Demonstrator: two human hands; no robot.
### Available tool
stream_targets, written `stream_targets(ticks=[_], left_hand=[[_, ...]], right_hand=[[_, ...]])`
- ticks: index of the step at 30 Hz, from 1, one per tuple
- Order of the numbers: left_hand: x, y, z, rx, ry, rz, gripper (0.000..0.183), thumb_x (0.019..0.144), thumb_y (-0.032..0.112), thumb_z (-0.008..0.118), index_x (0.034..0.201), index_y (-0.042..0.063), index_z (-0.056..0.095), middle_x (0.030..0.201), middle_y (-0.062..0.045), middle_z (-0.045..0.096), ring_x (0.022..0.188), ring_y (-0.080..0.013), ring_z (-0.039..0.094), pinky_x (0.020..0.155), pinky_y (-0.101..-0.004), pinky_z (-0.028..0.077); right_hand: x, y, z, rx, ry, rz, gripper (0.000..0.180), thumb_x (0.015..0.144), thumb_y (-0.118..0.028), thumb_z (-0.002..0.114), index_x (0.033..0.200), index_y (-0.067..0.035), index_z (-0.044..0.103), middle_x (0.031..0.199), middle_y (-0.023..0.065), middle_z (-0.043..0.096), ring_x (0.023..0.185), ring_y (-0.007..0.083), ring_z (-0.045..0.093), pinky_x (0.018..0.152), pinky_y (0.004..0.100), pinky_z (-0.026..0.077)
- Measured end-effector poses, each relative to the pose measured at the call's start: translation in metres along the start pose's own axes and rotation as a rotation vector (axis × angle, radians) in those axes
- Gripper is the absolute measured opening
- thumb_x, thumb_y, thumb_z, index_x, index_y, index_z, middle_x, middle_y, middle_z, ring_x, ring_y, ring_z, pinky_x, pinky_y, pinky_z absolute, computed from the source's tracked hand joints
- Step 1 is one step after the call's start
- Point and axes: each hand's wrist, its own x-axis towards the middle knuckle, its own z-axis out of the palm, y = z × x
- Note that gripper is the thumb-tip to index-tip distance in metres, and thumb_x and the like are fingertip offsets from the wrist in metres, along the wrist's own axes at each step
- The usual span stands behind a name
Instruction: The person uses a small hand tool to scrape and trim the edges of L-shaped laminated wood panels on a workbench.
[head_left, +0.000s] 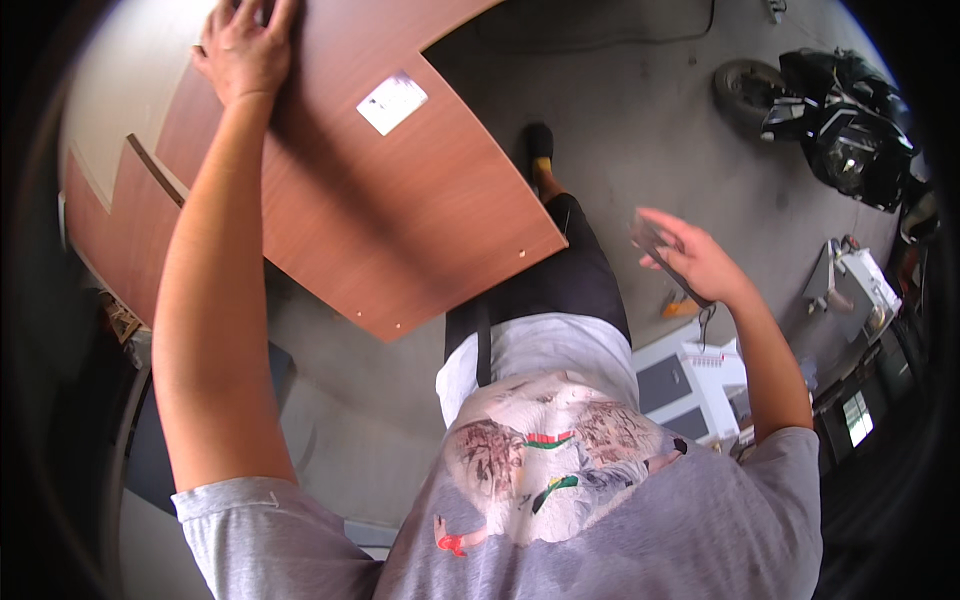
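Observation:
A reddish-brown wood-grain board (435, 195) slants across the upper middle of the view. My left hand (247, 56) lies on its upper part, palm down with the fingers spread. A white label (392, 103) bearing print is stuck to the board. Small pale holes or dowel ends dot its near end. Off the board's right side, my right hand (694, 259) is in the air, its fingers around a narrow, dark flat tool (688, 286). Blur hides what kind of tool it is. A dark loop (705, 324) hangs just below that hand.
More brown panels (135, 217) stand at the left beside a pale surface (112, 112). On the concrete floor (637, 127), a black motorcycle (840, 127) is parked at the upper right. A white-and-grey cabinet-like object (675, 382) and a grey metal machine (855, 292) lie right of my body.

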Motion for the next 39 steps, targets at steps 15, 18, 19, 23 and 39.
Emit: stream_targets(ticks=[15, 18, 19, 23, 39], left_hand=[[0.015, 0.002, -0.025, -0.080, -0.029, 0.004, 0.055, 0.095, 0.039, 0.069, 0.145, 0.018, 0.061, 0.153, -0.024, 0.047, 0.142, -0.0437, 0.041, 0.121, -0.0608, 0.023], [0.016, 0.003, -0.025, -0.057, -0.043, -0.017, 0.057, 0.094, 0.038, 0.070, 0.146, 0.018, 0.061, 0.153, -0.025, 0.047, 0.142, -0.0441, 0.041, 0.121, -0.0615, 0.023], [0.017, 0.004, -0.025, -0.055, -0.050, -0.020, 0.057, 0.093, 0.038, 0.070, 0.146, 0.018, 0.061, 0.153, -0.025, 0.047, 0.142, -0.0440, 0.041, 0.121, -0.0616, 0.022], [0.018, 0.004, -0.028, -0.043, -0.068, -0.023, 0.057, 0.093, 0.037, 0.070, 0.146, 0.017, 0.061, 0.154, -0.024, 0.046, 0.143, -0.0439, 0.040, 0.121, -0.0617, 0.022], [0.016, -0.021, -0.002, 0.016, 0.030, 0.078, 0.057, 0.098, 0.057, 0.061, 0.151, 0.036, 0.058, 0.159, -0.006, 0.048, 0.149, -0.0295, 0.040, 0.121, -0.0653, 0.020]], right_hand=[[0.161, -0.216, 0.081, 0.224, -0.310, -0.066, 0.084, 0.083, 0.002, 0.049, 0.164, 0.001, 0.028, 0.095, 0.0042, 0.054, 0.051, 0.0019, 0.037, 0.041, 0.0190, 0.031], [0.171, -0.226, 0.087, 0.167, -0.296, -0.070, 0.085, 0.083, 0.002, 0.049, 0.164, 0.001, 0.027, 0.099, 0.0044, 0.053, 0.052, 0.0018, 0.036, 0.041, 0.0194, 0.031], [0.172, -0.227, 0.088, 0.187, -0.340, -0.065, 0.085, 0.082, 0.003, 0.050, 0.164, 0.001, 0.027, 0.099, 0.0038, 0.054, 0.053, 0.0016, 0.037, 0.042, 0.0195, 0.032], [0.173, -0.235, 0.095, 0.188, -0.317, -0.037, 0.084, 0.083, 0.004, 0.050, 0.164, 0.003, 0.027, 0.096, 0.0035, 0.056, 0.054, 0.0015, 0.037, 0.043, 0.0196, 0.031], [0.166, -0.257, 0.092, 0.478, -0.329, 0.150, 0.078, 0.089, -0.001, 0.053, 0.163, 0.000, 0.029, 0.072, -0.0058, 0.044, 0.053, 0.0027, 0.036, 0.042, 0.0206, 0.029]])
